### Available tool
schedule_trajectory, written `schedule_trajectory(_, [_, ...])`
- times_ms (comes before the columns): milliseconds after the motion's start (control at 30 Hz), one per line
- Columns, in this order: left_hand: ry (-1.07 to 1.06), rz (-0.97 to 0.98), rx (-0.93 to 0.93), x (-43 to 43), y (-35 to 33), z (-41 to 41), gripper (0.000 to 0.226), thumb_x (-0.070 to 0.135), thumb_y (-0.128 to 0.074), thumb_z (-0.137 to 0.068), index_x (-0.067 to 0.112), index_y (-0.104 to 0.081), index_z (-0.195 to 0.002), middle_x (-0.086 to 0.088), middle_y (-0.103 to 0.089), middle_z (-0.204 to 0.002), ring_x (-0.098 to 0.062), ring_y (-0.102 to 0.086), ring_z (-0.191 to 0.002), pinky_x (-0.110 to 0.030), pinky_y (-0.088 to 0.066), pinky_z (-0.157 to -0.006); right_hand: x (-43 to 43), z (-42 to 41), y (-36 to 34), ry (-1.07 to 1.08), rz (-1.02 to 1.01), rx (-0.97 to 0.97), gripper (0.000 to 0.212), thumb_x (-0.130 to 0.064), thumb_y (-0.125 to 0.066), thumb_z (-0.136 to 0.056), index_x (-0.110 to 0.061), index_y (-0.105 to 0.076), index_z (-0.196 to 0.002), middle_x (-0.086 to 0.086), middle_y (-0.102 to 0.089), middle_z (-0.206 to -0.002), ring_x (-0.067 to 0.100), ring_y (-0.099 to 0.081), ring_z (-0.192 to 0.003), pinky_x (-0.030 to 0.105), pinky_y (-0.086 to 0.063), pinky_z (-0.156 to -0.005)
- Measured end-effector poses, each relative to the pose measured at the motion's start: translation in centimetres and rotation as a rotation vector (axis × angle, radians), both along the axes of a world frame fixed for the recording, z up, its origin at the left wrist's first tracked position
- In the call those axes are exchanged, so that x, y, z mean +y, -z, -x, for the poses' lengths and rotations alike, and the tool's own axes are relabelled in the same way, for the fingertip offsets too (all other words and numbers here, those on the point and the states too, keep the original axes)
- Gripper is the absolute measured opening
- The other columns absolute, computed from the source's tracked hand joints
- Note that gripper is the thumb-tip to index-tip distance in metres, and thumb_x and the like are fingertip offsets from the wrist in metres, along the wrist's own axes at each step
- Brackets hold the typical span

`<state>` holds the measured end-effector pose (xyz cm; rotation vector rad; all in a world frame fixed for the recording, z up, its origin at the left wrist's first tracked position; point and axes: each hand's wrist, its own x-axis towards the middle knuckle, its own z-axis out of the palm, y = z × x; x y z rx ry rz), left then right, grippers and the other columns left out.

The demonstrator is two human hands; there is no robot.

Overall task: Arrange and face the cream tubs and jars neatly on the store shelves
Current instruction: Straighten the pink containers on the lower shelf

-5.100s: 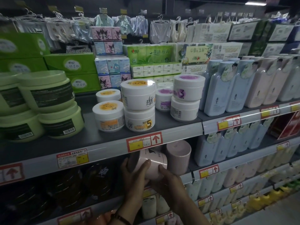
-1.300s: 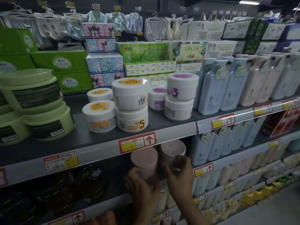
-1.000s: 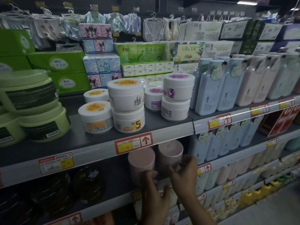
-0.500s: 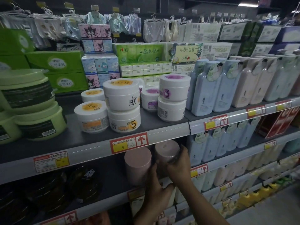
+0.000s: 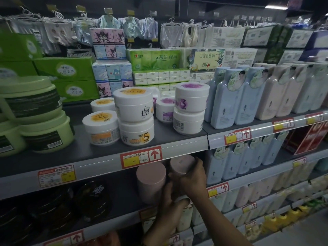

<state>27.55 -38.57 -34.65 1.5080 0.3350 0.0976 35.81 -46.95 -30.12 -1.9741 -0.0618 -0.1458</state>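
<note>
Head view: right hand (image 5: 192, 180) clamps the top of the right pink jar (image 5: 181, 163), left hand (image 5: 169, 212) fingers curl round its base, likely squaring it beside the left pink jar (image 5: 150, 180) on the lower shelf (image 5: 122, 201).

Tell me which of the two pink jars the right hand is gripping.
The right pink jar, beside the blue bottles: the right hand curls over its top. The left jar shows a bare lid.
</note>
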Motion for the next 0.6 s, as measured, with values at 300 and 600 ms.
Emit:
schedule_trajectory(300, [-0.007, 0.081, 0.042, 0.1, -1.2, 0.7, 0.073, 0.022, -0.078, -0.071, 0.041, -0.057, -0.138, 0.009, -0.075, -0.122, -0.012, -0.072, -0.107, -0.029, -0.056, -0.079, -0.2, 0.2, -0.8, 0.031, 0.06, -0.002, 0.104, -0.052, -0.1, -0.049, -0.023, -0.043, -0.131, 0.003, -0.062, -0.135, 0.03, -0.062, -0.125, 0.044, -0.058, -0.096])
schedule_trajectory(600, [0.004, 0.235, 0.054, -0.3, -2.3, 1.1, 0.06, 0.022, -0.072, -0.067, 0.038, -0.067, -0.125, 0.006, -0.078, -0.103, -0.017, -0.069, -0.1, -0.037, -0.056, -0.086, -0.2, 0.4, -1.0, 0.072, 0.021, -0.018, 0.099, -0.053, -0.098, -0.054, -0.019, -0.047, -0.132, 0.007, -0.065, -0.133, 0.033, -0.064, -0.123, 0.042, -0.054, -0.095])
